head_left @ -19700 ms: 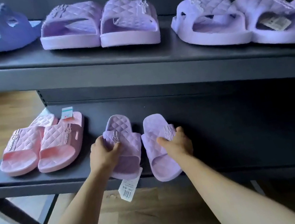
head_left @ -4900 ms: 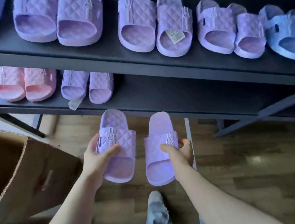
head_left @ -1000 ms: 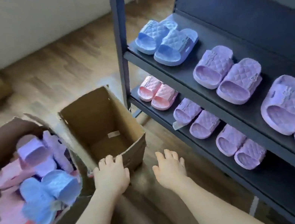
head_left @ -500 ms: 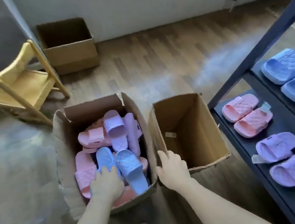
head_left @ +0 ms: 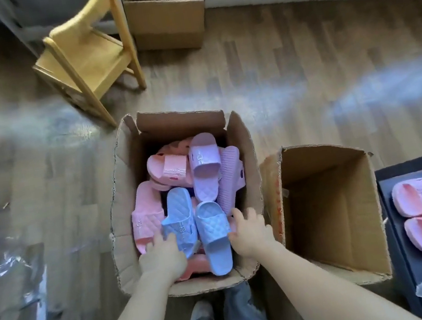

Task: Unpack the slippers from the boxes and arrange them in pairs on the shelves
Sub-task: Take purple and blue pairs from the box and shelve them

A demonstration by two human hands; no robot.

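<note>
Two hands in the slipper box (head_left: pixel 120 204)
The left hand (head_left: pixel 162 257) covers the near corner of one blue slipper (head_left: pixel 180 221), hold unclear. The right hand (head_left: pixel 249 233) is spread wide, thumb against the other blue slipper (head_left: pixel 214 232), which lies between both hands.

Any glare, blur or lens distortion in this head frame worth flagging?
Head view: pale glare streaks across the wood floor; motion blur smears the plastic wrap at left; wide-angle bending tilts the yellow chair; slippers in the centre box are fairly sharp.
</note>
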